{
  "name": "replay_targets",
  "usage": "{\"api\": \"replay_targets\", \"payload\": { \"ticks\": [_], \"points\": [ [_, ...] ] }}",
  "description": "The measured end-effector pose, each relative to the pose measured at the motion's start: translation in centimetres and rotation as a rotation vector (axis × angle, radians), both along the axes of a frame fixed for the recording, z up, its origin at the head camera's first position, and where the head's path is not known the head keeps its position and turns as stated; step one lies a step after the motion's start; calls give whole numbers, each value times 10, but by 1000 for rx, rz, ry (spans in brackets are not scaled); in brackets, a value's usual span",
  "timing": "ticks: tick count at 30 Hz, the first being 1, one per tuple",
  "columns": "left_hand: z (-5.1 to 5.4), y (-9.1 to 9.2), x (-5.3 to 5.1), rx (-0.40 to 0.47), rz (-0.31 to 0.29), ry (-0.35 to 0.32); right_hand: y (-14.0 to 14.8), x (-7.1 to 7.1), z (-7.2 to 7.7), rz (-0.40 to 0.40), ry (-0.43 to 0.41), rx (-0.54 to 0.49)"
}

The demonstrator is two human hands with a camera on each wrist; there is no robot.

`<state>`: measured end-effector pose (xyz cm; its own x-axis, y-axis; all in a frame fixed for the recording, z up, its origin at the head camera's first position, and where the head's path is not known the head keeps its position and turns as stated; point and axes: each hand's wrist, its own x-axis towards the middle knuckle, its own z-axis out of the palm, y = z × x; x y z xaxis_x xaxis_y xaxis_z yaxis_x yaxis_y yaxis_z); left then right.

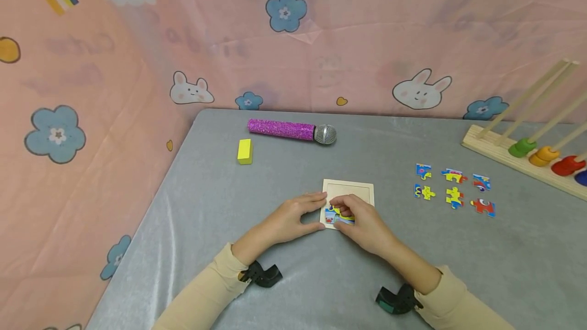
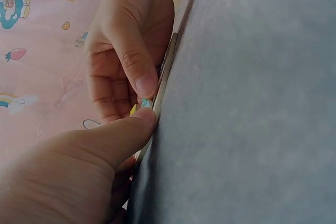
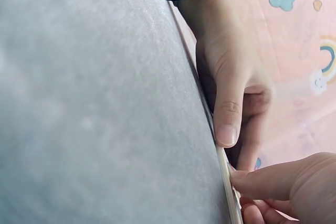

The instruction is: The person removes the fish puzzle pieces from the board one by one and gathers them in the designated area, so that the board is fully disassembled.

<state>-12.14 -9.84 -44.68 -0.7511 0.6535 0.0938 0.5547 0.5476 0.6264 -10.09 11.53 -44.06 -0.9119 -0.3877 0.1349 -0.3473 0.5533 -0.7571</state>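
A square wooden puzzle board [image 1: 370, 195] lies flat on the grey cloth before me, with bright pieces [image 1: 329, 217] in its near part. My left hand [image 1: 293, 217] holds the board's left edge, thumb at the near corner and fingers farther up. Over the board, my right hand [image 1: 367, 225] pinches a small yellow and blue puzzle piece [image 1: 346, 215] between thumb and curled fingers, low against the other pieces. From the left wrist view, a sliver of that piece [image 2: 146, 103] shows under the right thumb; the fingers hide most of it.
To the right lie several loose puzzle pieces [image 1: 454, 197] in two rows. Behind them stands a wooden peg rack [image 1: 486, 141] with coloured rings. A glittery purple microphone [image 1: 282, 129] and a yellow block [image 1: 245, 152] lie farther back, before the pink patterned curtain [image 1: 321, 65].
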Motion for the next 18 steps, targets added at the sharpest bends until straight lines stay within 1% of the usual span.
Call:
{"api": "replay_targets", "payload": {
  "ticks": [9, 11, 14, 18],
  "points": [
    [0, -1, 1, 2, 0, 16, 1, -1, 2, -2, -5, -47],
    [0, -1, 0, 2, 0, 17, 2, -1, 2, 3, -24, -73],
    [0, -1, 0, 4, -1, 10, 3, -2, 4, 15, -81, -137],
    [1, 0, 0, -4, -2, 12, 7, -4, 8, 29, -134, -203]
  ]
}}
